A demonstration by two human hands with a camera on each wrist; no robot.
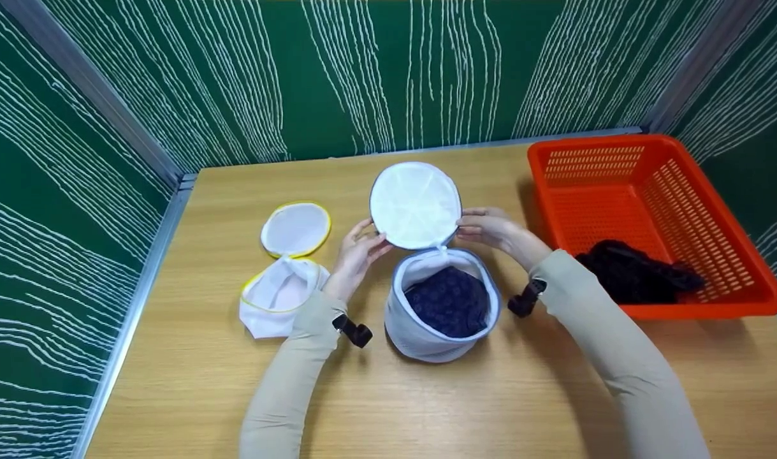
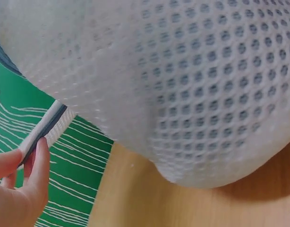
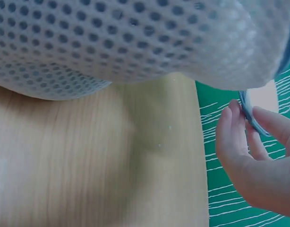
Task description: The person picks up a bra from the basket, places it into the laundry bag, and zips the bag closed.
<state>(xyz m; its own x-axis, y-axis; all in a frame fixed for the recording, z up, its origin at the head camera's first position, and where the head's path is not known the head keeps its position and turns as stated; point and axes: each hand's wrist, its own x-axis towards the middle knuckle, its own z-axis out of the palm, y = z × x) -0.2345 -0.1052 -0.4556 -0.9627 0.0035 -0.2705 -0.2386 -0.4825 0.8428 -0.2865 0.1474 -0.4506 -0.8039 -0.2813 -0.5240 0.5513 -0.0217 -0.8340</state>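
Observation:
A white mesh laundry bag (image 1: 420, 341) with blue-grey edging stands upright on the table, its round lid (image 1: 415, 204) raised behind the opening. Dark navy patterned cloth (image 1: 449, 303) lies inside. My left hand (image 1: 357, 255) pinches the lid's left edge between thumb and fingers, as the left wrist view also shows at the lid rim (image 2: 53, 123). On the lid's opposite edge, my right hand (image 1: 490, 231) pinches the trim; in the right wrist view its thumb and fingers meet at the blue-grey edging (image 3: 251, 116). Mesh wall fills much of both wrist views.
To the left stands a smaller white bag (image 1: 264, 324) with yellow trim, its lid (image 1: 296, 229) folded back on the table. An orange basket (image 1: 554, 217) on the right holds black cloth (image 1: 630, 274). Green panels with white lines (image 1: 388, 76) border the table.

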